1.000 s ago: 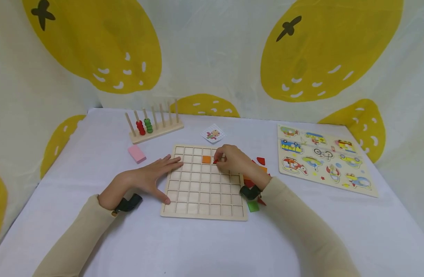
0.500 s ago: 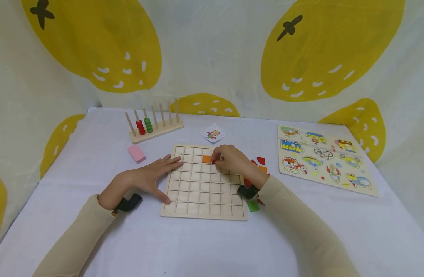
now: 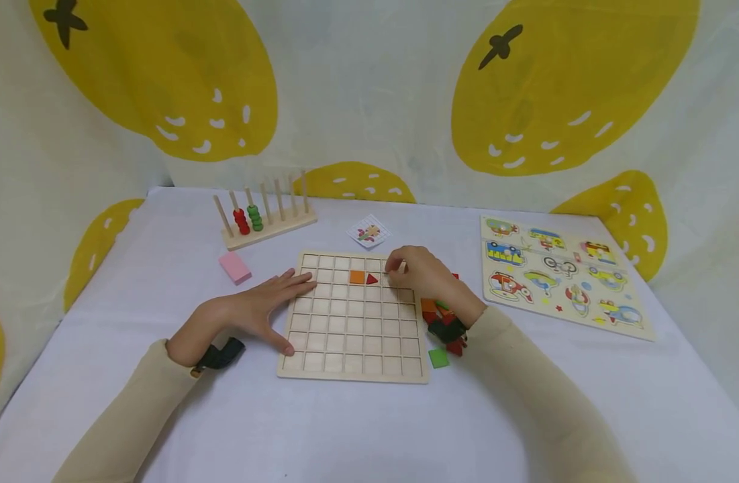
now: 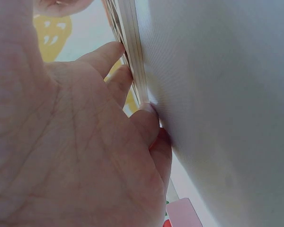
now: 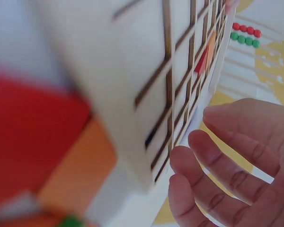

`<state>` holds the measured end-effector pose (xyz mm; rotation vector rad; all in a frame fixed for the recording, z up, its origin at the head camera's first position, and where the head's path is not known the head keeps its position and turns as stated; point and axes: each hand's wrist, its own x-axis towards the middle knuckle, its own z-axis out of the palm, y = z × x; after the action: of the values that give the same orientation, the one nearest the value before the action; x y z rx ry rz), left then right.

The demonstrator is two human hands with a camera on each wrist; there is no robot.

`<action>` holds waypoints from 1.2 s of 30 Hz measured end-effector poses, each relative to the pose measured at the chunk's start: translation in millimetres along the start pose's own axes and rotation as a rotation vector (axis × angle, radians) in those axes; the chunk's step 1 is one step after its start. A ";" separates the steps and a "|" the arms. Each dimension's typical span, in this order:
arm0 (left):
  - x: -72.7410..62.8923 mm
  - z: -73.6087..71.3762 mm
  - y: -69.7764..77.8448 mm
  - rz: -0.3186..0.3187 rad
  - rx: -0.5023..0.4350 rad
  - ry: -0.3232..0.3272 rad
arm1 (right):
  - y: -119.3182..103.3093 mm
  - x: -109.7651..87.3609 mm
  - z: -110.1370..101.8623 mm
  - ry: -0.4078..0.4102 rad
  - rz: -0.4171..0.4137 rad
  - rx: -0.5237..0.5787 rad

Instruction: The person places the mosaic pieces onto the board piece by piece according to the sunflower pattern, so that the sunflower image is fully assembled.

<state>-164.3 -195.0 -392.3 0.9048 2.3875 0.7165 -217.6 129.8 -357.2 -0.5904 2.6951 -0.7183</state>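
Note:
A wooden grid board [image 3: 356, 345] lies flat in the middle of the table. In its upper rows an orange square tile [image 3: 357, 277] and a red triangle tile [image 3: 372, 278] sit side by side in neighbouring cells. My left hand [image 3: 248, 310] rests with spread fingers on the board's left edge; the left wrist view shows its fingertips against the wooden side. Over the board's upper right part hovers my right hand [image 3: 426, 274], its fingers loosely bent with nothing between them, as the right wrist view [image 5: 236, 170] shows.
Loose red, orange and green tiles lie right of the board, partly under the right wrist; a green tile [image 3: 438, 358] is nearest. Behind are a pattern card [image 3: 369, 232] and a peg stand with beads [image 3: 269, 230]. A pink block [image 3: 234, 267] lies left, a vehicle puzzle [image 3: 562, 278] right.
My right hand has let go of the red triangle, leaving it in the cell beside the orange square, and has moved right. My left hand has stayed on the board's edge.

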 end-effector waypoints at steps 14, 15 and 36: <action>-0.7 0.9 -0.5 0.000 -0.009 0.003 | 43.3 -23.9 -21.7 0.026 0.047 -0.002; -0.7 1.0 -0.6 0.001 -0.009 0.004 | 46.2 -25.1 -22.3 0.028 0.054 -0.001; 0.2 1.7 -3.0 0.006 -0.002 0.003 | 59.8 -25.2 -19.4 -0.050 0.076 0.037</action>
<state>-164.8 -196.3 -395.5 0.9115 2.3868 0.7234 -221.4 196.5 -368.2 -0.4873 2.6370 -0.7216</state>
